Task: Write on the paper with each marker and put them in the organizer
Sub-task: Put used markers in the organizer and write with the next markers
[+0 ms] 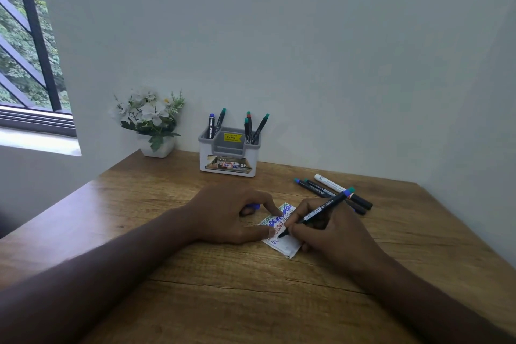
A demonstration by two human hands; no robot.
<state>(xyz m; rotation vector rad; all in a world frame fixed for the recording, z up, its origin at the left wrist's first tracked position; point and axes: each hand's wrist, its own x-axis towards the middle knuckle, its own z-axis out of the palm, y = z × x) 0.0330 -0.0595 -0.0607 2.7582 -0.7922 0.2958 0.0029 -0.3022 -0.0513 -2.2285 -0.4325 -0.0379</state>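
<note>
A small white paper [284,246] lies on the wooden desk, covered with green, blue and red scribbles. My right hand [332,234] grips a black marker [321,209] with a blue end, its tip touching the paper. My left hand [226,212] presses the paper's left edge with its fingertips, and a blue cap [252,206] shows under its curled fingers. The grey and white organizer [229,162] stands at the back, with several markers upright in its two outer compartments. Three more markers [332,190] lie on the desk to the right, one of them white.
A white pot of artificial flowers [152,126] sits at the back left beside the organizer. The desk [223,288] meets the wall at the back and right. A barred window [28,50] is at the far left.
</note>
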